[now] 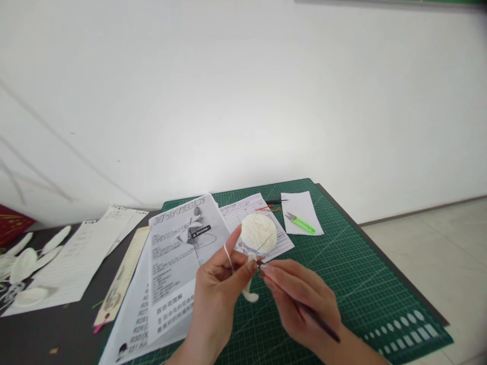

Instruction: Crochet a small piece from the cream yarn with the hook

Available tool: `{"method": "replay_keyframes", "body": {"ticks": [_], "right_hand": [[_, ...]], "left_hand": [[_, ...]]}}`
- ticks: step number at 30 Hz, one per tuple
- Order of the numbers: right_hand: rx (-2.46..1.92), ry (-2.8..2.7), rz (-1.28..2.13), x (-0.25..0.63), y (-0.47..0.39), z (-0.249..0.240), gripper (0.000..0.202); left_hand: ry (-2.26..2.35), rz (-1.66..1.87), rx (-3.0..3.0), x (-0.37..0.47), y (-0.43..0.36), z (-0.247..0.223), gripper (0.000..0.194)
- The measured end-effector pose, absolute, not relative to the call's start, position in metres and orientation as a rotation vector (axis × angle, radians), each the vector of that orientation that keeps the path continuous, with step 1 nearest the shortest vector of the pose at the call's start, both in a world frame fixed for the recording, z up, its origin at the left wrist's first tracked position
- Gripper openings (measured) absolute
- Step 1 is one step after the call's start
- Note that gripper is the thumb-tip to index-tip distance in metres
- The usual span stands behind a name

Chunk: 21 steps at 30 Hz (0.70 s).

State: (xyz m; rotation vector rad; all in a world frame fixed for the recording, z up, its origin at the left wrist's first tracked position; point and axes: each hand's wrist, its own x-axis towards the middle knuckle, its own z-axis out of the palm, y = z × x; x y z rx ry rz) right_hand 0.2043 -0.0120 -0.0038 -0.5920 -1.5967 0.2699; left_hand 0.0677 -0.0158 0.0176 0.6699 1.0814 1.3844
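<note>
A small white crocheted piece (249, 294) hangs below the fingertips of my left hand (224, 284), pinched between thumb and fingers. White yarn loops over the raised index finger of that hand. My right hand (304, 299) is closed around a dark-handled crochet hook (319, 322), whose thin metal shaft points up and left past the crocheted piece. The fingertips of both hands nearly meet. Just beyond them, a round ball of white yarn (259, 232) rests on a printed form (283, 244).
Under the hands lies a green cutting mat (350, 284). Green-handled snips (302, 223) rest on white paper (304, 200) at the right. Printed pattern sheets (171, 274), a ruler-like strip (127, 271) and white crocheted petals (25, 266) are on the left. A white wall (243, 101) stands behind.
</note>
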Motion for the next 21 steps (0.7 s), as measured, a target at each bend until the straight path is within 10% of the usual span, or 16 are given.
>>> {"method": "replay_keyframes", "body": {"ticks": [21], "right_hand": [[-0.453, -1.017, 1.201, 0.212, -0.005, -0.009, 0.010]], "left_hand": [[0.800, 1.136, 0.574, 0.043, -0.009, 0.040, 0.059]]}}
